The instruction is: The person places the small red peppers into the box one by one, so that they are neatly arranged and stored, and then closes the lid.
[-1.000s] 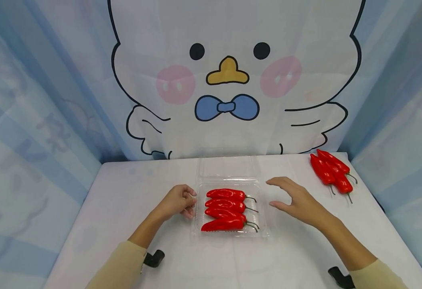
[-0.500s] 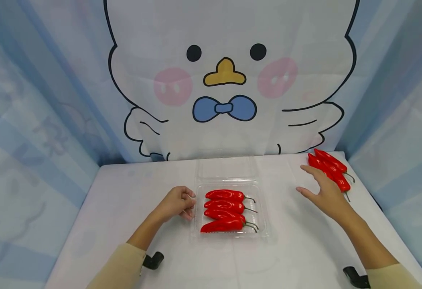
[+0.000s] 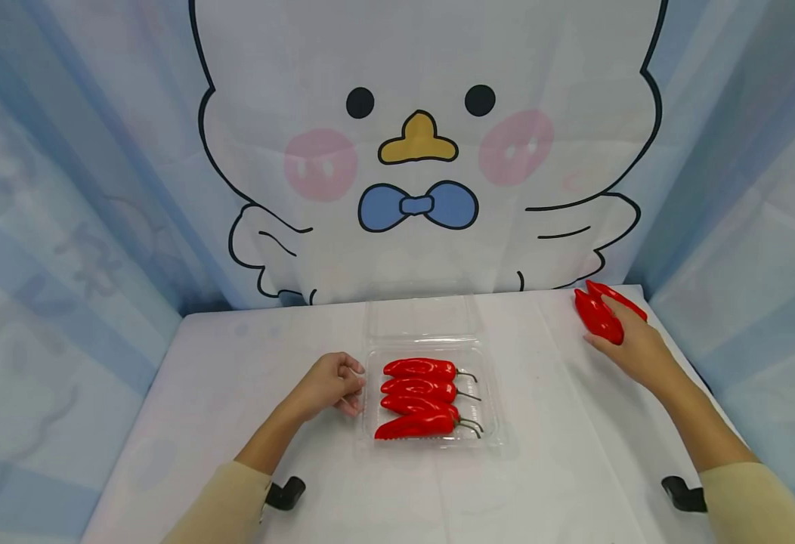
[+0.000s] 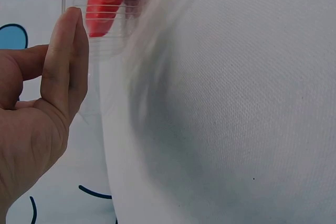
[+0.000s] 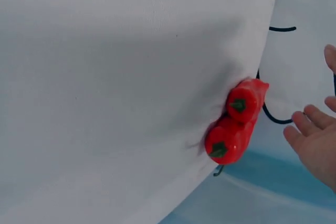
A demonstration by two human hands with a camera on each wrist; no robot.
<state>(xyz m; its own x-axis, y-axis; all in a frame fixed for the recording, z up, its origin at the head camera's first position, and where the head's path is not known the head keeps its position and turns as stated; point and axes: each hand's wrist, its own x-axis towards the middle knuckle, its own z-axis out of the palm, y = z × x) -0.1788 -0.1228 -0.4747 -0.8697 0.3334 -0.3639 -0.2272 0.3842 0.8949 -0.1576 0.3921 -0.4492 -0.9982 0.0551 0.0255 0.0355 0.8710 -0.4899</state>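
The peppers [image 3: 416,389] look smooth and glossy, the container [image 3: 491,408] shiny plastic, the tablecloth [image 3: 540,461] matt and textured.

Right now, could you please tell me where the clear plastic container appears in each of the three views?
Head: just below the picture's centre, the clear plastic container lies with four red peppers in it.
Left wrist: at the top edge, left of the middle, partly cut off, with red showing through its ridged wall.
Right wrist: not in this picture.
Shared landmark: the white tabletop, in all three.
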